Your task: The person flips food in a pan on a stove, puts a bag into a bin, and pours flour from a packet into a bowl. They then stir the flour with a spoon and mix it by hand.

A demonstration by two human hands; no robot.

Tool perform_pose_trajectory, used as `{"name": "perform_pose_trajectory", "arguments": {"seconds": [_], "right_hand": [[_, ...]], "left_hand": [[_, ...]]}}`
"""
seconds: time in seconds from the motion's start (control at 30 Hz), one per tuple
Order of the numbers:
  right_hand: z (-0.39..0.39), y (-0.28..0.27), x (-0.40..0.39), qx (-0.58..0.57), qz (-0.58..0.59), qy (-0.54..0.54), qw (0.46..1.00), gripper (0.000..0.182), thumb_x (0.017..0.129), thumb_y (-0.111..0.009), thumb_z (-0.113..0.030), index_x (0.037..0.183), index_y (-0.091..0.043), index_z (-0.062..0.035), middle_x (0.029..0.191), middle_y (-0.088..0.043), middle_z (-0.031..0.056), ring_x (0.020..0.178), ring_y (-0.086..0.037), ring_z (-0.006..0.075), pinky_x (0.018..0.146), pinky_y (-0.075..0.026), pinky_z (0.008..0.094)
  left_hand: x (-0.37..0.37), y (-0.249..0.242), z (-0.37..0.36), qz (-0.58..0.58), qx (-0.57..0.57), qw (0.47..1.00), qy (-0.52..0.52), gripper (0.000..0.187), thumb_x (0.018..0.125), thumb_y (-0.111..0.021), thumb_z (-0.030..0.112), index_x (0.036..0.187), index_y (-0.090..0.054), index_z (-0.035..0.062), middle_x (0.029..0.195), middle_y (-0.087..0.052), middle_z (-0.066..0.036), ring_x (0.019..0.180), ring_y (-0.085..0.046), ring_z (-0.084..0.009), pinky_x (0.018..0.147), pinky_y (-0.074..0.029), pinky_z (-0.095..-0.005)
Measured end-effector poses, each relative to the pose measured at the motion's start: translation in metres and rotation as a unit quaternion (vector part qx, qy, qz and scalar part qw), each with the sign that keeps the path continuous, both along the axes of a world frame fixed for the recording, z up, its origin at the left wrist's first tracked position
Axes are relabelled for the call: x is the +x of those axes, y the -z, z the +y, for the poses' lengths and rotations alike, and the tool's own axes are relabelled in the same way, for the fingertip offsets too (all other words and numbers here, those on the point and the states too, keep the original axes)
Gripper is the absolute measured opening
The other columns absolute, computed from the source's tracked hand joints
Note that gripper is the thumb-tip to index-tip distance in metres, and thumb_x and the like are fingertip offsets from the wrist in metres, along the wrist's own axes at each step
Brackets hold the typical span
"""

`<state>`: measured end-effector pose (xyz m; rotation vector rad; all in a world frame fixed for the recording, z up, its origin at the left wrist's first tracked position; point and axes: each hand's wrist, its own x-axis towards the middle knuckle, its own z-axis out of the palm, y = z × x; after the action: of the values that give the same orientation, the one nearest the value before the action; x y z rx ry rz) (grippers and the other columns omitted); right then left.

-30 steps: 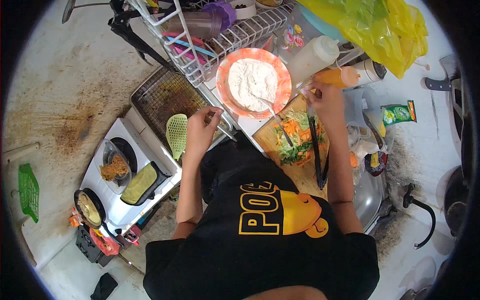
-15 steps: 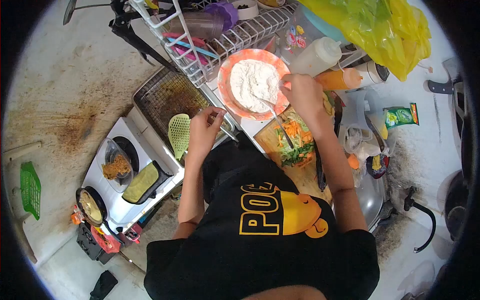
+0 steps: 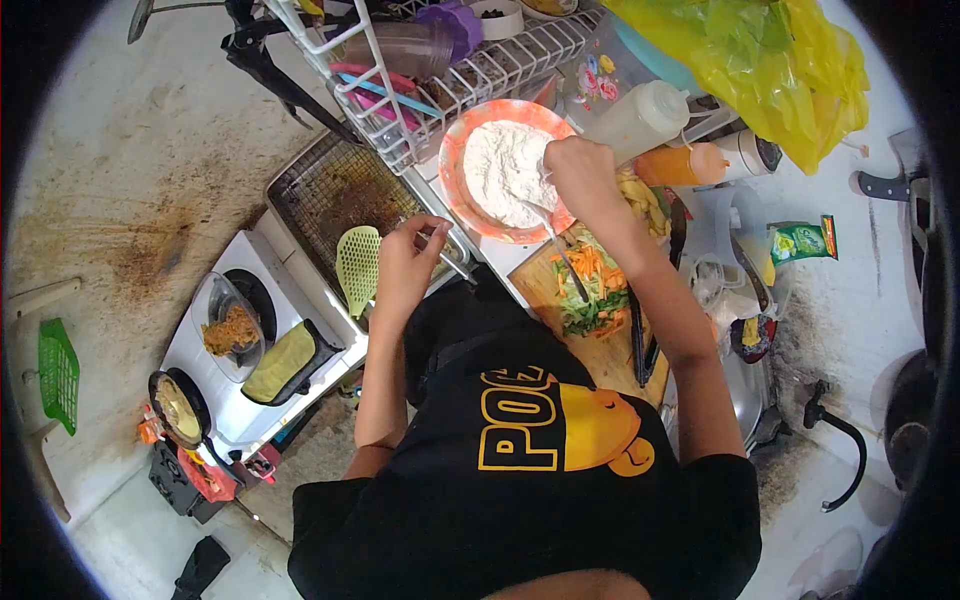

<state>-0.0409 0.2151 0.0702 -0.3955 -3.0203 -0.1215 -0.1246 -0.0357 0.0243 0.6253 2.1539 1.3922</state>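
Note:
An orange-and-white patterned bowl [image 3: 452,180] holds white powder [image 3: 505,165] that looks like flour. A metal spoon [image 3: 560,245] leans in it, its handle slanting out over the cutting board [image 3: 540,285]. My right hand [image 3: 588,180] is above the bowl's right side, fingers pinched together; what they hold, if anything, is hidden. My left hand [image 3: 408,262] is held left of the bowl, thumb and fingertips pressed together, contents too small to make out. Beside it rests a pale green slotted turner [image 3: 357,270]. Shredded carrot and greens [image 3: 590,290] lie on the board.
At left is a white stove [image 3: 300,295] with a plastic container of brown food [image 3: 230,335] and a small pan [image 3: 180,410]. A wire rack [image 3: 510,65], squeeze bottles [image 3: 640,115] and a yellow plastic bag [image 3: 760,70] border the bowl. A knife [image 3: 880,184] is at far right.
My right hand has shifted slightly left and up over the powder, still pinched. My left hand and the spoon have hardly moved.

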Motion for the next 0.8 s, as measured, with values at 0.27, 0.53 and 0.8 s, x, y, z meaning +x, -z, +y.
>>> {"name": "perform_pose_trajectory", "arguments": {"seconds": [0.27,0.53,0.8], "right_hand": [[0.011,-0.002,0.003,-0.059,0.001,0.029,0.998,0.010,0.074,-0.071,-0.016,0.076,-0.071,-0.0062,0.075,-0.066,0.0168,0.077,-0.067,0.0330,0.067,-0.051,0.0443],[0.021,-0.042,0.020,-0.236,0.039,0.089,0.967,0.018,0.074,-0.075,-0.023,0.087,-0.075,-0.0104,0.080,-0.066,0.0157,0.088,-0.065,0.0335,0.078,-0.051,0.0439],[0.028,-0.056,0.028,-0.486,0.025,0.131,0.863,0.028,0.078,-0.077,-0.023,0.095,-0.074,-0.0004,0.089,-0.072,0.0145,0.082,-0.068,0.0220,0.072,-0.052,0.0342]], "left_hand": [[-0.003,0.004,0.001,-0.022,0.022,1.000,-0.001,0.021,0.091,-0.063,0.016,0.097,-0.070,-0.0019,0.057,-0.057,-0.007,0.050,-0.049,-0.0102,0.050,-0.038,-0.0297],[-0.003,0.003,0.003,0.006,0.009,1.000,0.007,0.021,0.091,-0.063,0.016,0.097,-0.070,-0.0023,0.062,-0.060,-0.009,0.051,-0.049,-0.0118,0.051,-0.040,-0.0310],[-0.003,0.005,0.004,-0.004,0.010,1.000,0.015,0.022,0.091,-0.064,0.019,0.096,-0.069,-0.0025,0.060,-0.058,-0.007,0.051,-0.047,-0.0113,0.050,-0.038,-0.0307]]}}
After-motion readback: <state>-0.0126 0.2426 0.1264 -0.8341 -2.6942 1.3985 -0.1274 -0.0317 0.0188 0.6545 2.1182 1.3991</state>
